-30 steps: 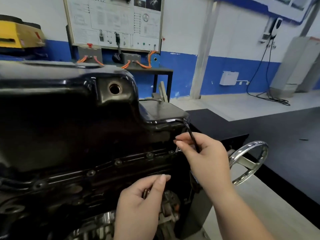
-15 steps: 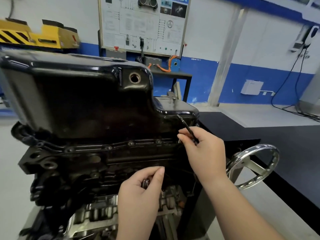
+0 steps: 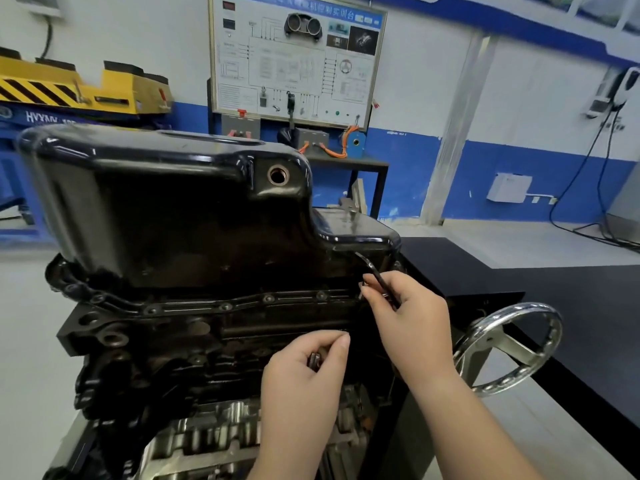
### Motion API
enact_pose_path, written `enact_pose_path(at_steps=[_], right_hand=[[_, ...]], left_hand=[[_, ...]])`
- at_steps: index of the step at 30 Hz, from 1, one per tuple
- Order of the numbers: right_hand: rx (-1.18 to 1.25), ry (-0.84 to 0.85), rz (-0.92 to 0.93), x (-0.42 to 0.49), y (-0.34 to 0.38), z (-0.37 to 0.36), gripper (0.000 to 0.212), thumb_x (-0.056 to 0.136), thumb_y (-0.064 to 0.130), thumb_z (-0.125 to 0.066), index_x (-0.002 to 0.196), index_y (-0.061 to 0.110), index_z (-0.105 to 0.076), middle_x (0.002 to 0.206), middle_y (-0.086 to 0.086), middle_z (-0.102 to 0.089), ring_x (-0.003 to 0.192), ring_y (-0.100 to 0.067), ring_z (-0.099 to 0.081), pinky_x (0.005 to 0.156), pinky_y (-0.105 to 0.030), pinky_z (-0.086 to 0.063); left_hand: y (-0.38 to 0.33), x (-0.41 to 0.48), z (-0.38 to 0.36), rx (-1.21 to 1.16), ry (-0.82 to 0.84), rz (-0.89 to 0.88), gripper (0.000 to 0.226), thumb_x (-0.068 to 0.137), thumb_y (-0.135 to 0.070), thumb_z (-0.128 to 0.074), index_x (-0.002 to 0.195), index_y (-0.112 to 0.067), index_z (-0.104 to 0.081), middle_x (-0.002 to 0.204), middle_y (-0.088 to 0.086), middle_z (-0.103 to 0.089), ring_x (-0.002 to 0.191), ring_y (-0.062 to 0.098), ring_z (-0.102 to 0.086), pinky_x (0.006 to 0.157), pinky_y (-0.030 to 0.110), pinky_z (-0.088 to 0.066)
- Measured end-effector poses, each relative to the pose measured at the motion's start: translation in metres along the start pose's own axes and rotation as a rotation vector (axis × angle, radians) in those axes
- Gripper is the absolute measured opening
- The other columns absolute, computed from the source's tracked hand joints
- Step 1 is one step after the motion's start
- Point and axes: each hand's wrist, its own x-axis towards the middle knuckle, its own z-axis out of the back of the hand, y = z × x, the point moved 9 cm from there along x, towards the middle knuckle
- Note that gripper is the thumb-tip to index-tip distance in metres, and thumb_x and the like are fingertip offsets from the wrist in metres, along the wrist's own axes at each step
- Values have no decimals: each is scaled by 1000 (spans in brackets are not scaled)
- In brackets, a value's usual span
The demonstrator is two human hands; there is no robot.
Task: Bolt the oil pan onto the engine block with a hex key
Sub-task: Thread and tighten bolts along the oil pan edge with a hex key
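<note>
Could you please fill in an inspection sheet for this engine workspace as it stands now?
Surface: black benchtop to the right of the engine.
Job's things: black oil pan sits on the engine block; flange bolts seated along its edge; hex key at the pan's right corner.
Clutter: nothing seen.
Hands: right hand grips the hex key; left hand pinches small metal pieces, likely bolts.
Cables: black cables hang down the right wall; orange leads under the training board.
Surroundings: chrome handwheel at right; yellow lift at back left.

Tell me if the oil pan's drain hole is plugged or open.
Open: the drain hole on the oil pan shows a bare, hollow bore, no plug.
</note>
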Motion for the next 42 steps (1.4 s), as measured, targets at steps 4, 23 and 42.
enact_pose_path(at_steps=[4, 23, 42], right_hand=[[59, 6, -50, -1, -3, -5, 15, 83, 18, -69, 80, 32, -64, 86, 26, -64, 81, 4, -61, 71, -14, -48], [240, -69, -214, -4, -22, -10, 26, 75, 24, -75, 83, 34, -52, 78, 22, -68, 69, 0, -62, 59, -18, -45], [508, 37, -217, 10, -16, 28, 23, 83, 34, -46, 92, 33, -67, 65, 12, -45, 54, -4, -45, 55, -21, -37]], left_hand=[[-4, 4, -7, 5, 23, -13, 21, 82, -25, -67, 69, -41, -66, 73, -30, -65, 77, -15, -57, 59, -4, -37], [-27, 39, -31, 162, -55, -62, 25, 84, -28, -62, 108, -34, -67, 97, -14, -67, 93, 1, -59, 80, 20, -50], [-24, 45, -35, 271, -149, -73, 8, 83, -38, -64, 86, -33, -69, 55, -11, -56, 59, -8, -53, 42, 12, -40]])
